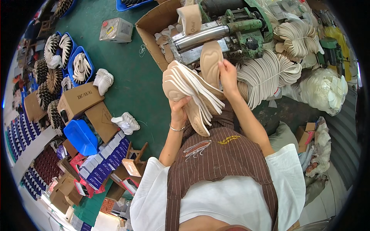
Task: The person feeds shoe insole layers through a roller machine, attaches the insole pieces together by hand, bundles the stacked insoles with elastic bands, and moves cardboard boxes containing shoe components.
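Note:
My left hand [178, 112] is closed round a fanned stack of beige and white shoe insoles [189, 90], held in front of my brown striped apron [221, 154]. My right hand [229, 77] pinches the edge of a single beige insole [211, 61]. The far end of that insole reaches the shiny metal roller [202, 39] of a green machine [246, 36]; I cannot tell whether it is between the rollers. Beyond the roller, another beige insole [190, 21] with dark printing lies on the machine's far side.
An open cardboard box [148, 32] with loose insoles stands left of the machine. Tied insole bundles [262, 77] lie to its right, near a clear plastic bag [323, 92] of pale pieces. A metal can [116, 30], blue baskets [81, 138] and stacked shoe boxes [104, 163] occupy the left side.

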`<move>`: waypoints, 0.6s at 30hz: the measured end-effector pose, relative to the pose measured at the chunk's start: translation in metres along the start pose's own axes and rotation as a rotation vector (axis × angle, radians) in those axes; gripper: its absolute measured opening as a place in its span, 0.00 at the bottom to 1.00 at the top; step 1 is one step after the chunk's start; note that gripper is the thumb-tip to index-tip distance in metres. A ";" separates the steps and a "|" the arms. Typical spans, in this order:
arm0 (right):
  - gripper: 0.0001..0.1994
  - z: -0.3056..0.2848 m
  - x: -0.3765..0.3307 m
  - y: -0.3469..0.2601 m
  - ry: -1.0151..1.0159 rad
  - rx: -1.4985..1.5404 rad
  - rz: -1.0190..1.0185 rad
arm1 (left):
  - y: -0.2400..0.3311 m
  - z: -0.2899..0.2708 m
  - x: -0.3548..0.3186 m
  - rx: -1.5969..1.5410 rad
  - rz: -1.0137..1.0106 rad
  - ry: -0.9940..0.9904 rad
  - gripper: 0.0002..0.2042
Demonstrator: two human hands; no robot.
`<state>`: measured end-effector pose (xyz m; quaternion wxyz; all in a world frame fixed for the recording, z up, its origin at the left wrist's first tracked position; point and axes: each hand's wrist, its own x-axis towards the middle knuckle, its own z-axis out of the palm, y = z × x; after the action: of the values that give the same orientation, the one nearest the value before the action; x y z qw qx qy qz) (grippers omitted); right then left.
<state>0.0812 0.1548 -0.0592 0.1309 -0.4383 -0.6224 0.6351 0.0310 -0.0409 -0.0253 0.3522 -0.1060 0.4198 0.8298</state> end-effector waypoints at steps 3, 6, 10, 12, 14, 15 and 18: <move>0.10 0.009 0.006 -0.011 -0.237 -0.029 -0.051 | -0.001 0.004 0.000 -0.007 -0.003 0.001 0.25; 0.12 0.013 -0.042 -0.023 -0.589 0.065 -0.121 | 0.001 0.009 0.003 0.011 0.044 0.030 0.25; 0.13 0.004 -0.053 -0.036 -0.520 -0.092 -0.127 | 0.000 0.014 -0.002 0.014 0.069 0.041 0.24; 0.13 0.000 -0.052 -0.045 -0.541 -0.134 -0.100 | -0.003 0.005 -0.002 0.009 0.048 0.044 0.25; 0.12 -0.001 -0.053 -0.061 -0.518 -0.289 -0.143 | 0.001 0.002 0.000 -0.001 0.035 0.049 0.25; 0.11 0.002 -0.049 -0.070 -0.372 -0.268 -0.330 | 0.004 -0.001 -0.001 -0.017 0.021 0.060 0.26; 0.12 0.008 -0.005 -0.102 -0.097 -0.357 -0.526 | 0.014 -0.019 -0.007 -0.034 0.038 0.089 0.27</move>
<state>0.0396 0.1655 0.0343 0.1819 -0.2477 -0.8214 0.4805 0.0241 -0.0644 -0.0252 0.3157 -0.1408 0.4226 0.8378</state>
